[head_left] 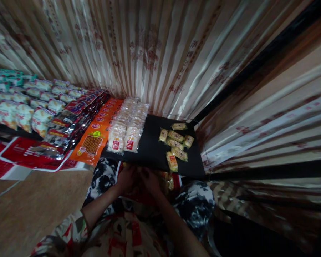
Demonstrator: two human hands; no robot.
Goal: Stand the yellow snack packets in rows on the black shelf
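Note:
My left hand (127, 178) and my right hand (149, 180) meet over my lap, just below the near edge of a black board (152, 150). Both hands are dark and blurred. Their fingers seem curled around a red bag (139, 196) lying on my lap, with small yellow snack packets (169, 182) showing at its right. Several small yellow packets (176, 144) lie scattered on the board's right half. Two rows of white cracker packs (127, 125) lie on its left half.
Left of the board lie orange snack bags (97, 132), dark red bags (72, 114) and rows of white-and-yellow bags (24, 110). Striped satin curtain (149, 53) hangs behind and to the right. Brown floor (34, 207) lies at lower left.

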